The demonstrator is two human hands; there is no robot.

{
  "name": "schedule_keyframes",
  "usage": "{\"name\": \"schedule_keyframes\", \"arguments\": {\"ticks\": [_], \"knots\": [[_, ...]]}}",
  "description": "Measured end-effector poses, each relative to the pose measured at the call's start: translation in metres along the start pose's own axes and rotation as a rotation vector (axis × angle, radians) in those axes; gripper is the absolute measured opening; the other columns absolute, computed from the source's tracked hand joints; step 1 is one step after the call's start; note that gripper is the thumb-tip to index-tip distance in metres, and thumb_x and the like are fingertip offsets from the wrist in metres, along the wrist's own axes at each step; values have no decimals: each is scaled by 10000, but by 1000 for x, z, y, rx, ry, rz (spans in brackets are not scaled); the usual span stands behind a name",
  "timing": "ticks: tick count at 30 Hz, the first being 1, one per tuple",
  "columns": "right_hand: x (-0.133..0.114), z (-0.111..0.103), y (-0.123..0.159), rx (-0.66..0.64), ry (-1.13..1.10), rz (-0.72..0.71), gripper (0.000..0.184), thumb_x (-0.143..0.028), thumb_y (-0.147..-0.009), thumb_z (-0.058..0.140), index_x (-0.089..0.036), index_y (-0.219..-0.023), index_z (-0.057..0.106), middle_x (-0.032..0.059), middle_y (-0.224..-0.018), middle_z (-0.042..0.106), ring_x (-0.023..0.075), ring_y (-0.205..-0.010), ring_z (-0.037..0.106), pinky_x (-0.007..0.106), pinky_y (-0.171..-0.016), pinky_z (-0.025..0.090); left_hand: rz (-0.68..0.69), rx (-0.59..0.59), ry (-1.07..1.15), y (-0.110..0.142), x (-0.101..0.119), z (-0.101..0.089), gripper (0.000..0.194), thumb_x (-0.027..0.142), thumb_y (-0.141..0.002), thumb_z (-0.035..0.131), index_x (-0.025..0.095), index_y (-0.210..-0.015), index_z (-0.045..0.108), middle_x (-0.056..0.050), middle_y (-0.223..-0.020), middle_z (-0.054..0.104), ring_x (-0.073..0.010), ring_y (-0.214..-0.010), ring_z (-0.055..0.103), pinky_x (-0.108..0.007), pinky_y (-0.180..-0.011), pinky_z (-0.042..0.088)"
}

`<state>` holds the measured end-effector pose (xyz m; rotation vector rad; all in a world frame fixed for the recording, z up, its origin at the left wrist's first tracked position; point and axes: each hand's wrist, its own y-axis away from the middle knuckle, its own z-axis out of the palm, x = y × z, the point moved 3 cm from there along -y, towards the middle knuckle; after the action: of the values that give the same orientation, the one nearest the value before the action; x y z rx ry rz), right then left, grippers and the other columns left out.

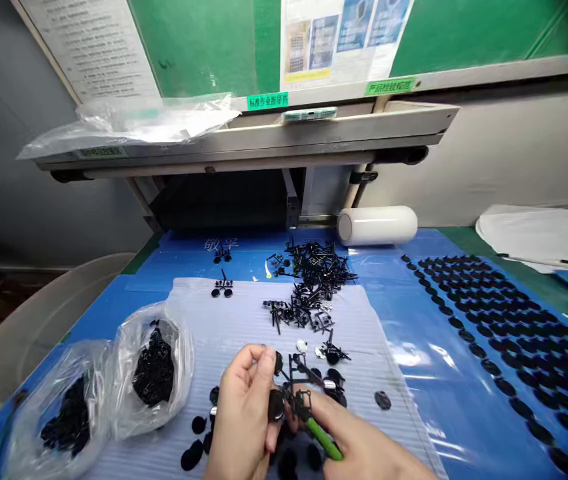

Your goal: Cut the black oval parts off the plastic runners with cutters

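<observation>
While the left hand [247,413] pinches the black sprue [294,387] upright, the right hand [359,440] closes green-handled cutters [321,437] on it from the lower right, nose angled up-left

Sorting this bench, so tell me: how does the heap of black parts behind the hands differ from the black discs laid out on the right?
The heap of black sprue pieces is tangled and piled; the black discs lie flat in neat rows. The heap's pieces are thin and branched; the discs are round. The heap sits partly on the pale corrugated sheet, the discs on the blue mat. Both are black.
</observation>
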<state>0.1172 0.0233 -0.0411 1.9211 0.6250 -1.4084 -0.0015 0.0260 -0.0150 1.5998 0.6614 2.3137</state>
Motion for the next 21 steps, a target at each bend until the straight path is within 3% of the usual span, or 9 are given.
{"name": "schedule_keyframes", "arguments": {"ticks": [9,15,21], "knots": [[-4,-4,1,-60,35,-2,260,-141,-489,419,-215,-736,386,3,-786,476,169,-688,418,247,-635,382,-53,-54,86,-4,-6,1,281,399,-789,561,197,-648,426,136,-368,364,22,-234,166,-81,-228,126],[-2,-3,1,-52,92,31,350,-76,-472,380,-204,-787,461,-21,-742,478,147,-662,424,219,-631,382,-66,-37,101,-7,-7,1,273,380,-793,564,194,-646,428,133,-363,378,22,-227,179,-85,-231,131],[4,-2,-2,95,256,77,238,-50,-481,371,-209,-651,421,-28,-681,495,149,-647,460,229,-618,384,-35,8,130,-9,-8,-4,275,376,-800,558,200,-633,429,145,-313,329,13,-230,153,-94,-249,106]]}}
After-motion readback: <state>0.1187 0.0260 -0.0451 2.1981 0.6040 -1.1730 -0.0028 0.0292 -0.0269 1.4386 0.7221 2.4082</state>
